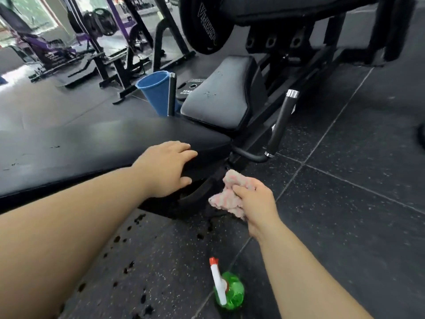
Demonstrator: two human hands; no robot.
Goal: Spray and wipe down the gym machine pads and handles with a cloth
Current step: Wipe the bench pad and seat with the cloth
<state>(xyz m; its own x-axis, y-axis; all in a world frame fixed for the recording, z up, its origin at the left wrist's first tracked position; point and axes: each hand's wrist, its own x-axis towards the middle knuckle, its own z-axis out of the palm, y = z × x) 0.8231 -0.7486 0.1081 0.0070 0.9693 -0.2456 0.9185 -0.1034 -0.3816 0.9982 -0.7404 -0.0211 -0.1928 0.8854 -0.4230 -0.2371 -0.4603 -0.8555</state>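
A long black back pad [92, 143] of the gym machine runs across the left. My left hand [164, 169] grips its near corner, fingers on top and thumb under the edge. My right hand [255, 203] holds a bunched pink-and-white cloth [230, 194] against the dark frame just below that corner. Beyond lies a black seat pad [220, 95] with a few droplets on it. A black handle [281, 120] with a chrome cap rises on the seat's right, and another handle [171, 95] on its left. A green spray bottle [227, 288] with a white-and-red trigger stands on the floor below my right arm.
A blue bucket [154, 88] sits behind the left handle. A large weight plate [202, 24] and the machine's frame fill the top. Other benches and racks [57, 49] stand at the far left. Wet drops [128, 261] spot the speckled rubber floor tiles [345, 203].
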